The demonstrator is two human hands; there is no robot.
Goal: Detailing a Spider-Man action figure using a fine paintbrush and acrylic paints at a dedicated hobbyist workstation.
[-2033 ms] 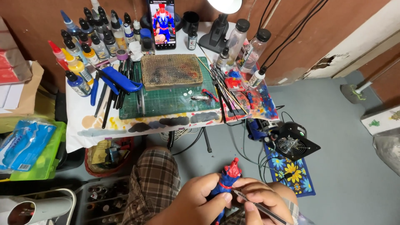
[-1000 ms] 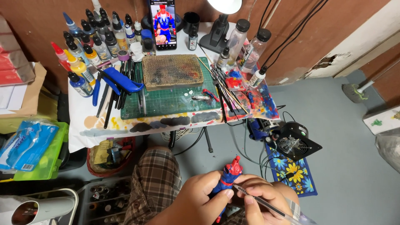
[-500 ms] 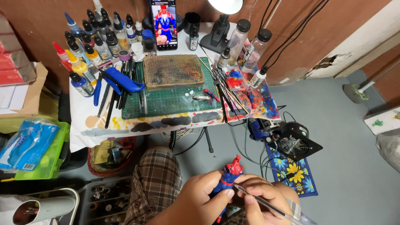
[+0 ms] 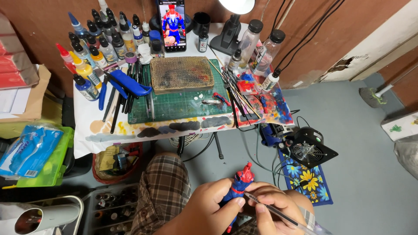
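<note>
My left hand (image 4: 209, 208) grips a small red and blue action figure (image 4: 241, 179) over my lap, head pointing up. My right hand (image 4: 273, 209) holds a thin clear-handled paintbrush (image 4: 278, 213), its tip touching the figure's torso. Both hands sit low in the head view, above my plaid shorts (image 4: 164, 182). In front stands a small white table (image 4: 93, 130) with a green cutting mat (image 4: 183, 104), a stained wet palette (image 4: 182, 74), rows of paint bottles (image 4: 98, 41) and a phone (image 4: 171, 24) showing a matching figure.
Brushes and blue-handled tools (image 4: 126, 85) lie on the table's left; a paint-smeared sheet (image 4: 270, 104) lies on its right. A black fan (image 4: 309, 150) rests on a flowered cloth on the floor. A green tray (image 4: 48, 165) lies at left, a bottle crate (image 4: 109, 209) beside my knee.
The hands, figure and brush stay almost still; the view has shifted slightly, and the brush tip remains at the figure.
</note>
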